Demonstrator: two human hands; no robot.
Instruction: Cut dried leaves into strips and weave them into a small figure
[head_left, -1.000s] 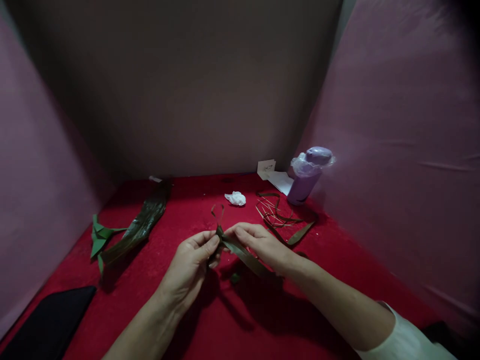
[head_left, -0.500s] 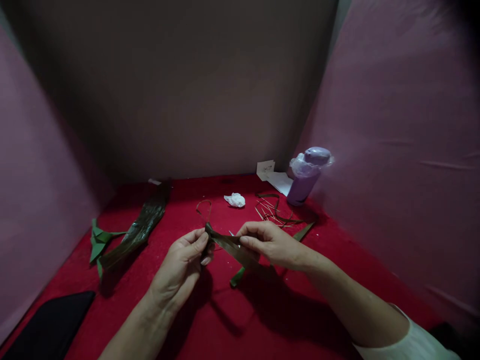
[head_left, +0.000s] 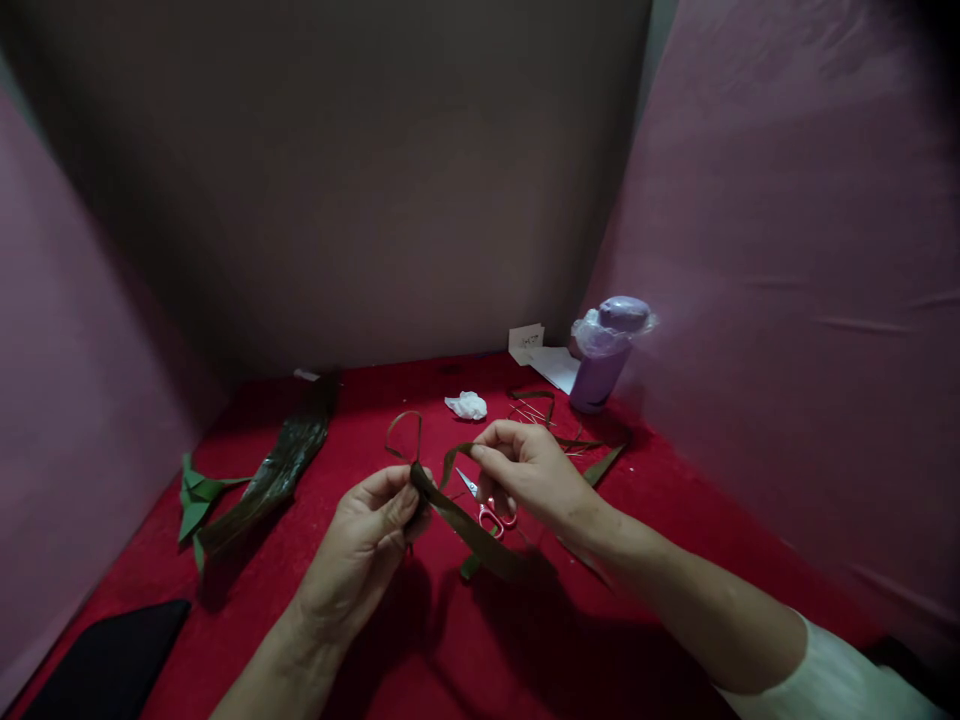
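My left hand (head_left: 367, 545) is closed, thumb and fingers pinching a folded knot of dark green leaf strip (head_left: 480, 540). The wide part of that strip slants down to the right, and a thin brown-green loop (head_left: 405, 414) stands up above my fingertips. My right hand (head_left: 529, 470) pinches a narrower, curled leaf strip end (head_left: 450, 463) that bends up from the knot. Below my right fingers lie red-handled scissors (head_left: 491, 518), partly hidden by the hand. A short bright green leaf piece (head_left: 470, 568) is partly under the wide strip.
A long dark leaf (head_left: 281, 465) and a folded green leaf shape (head_left: 199, 497) lie left. Behind are crumpled white tissue (head_left: 466, 405), thin sticks (head_left: 534, 410), white papers (head_left: 555, 368) and a purple bottle (head_left: 600, 375). A black flat object (head_left: 112, 660) sits front left. Pink walls flank the red table.
My right hand has lifted the narrow strip end up and slightly left, away from the wide strip. The red scissor handles now show. My left hand keeps its pinch.
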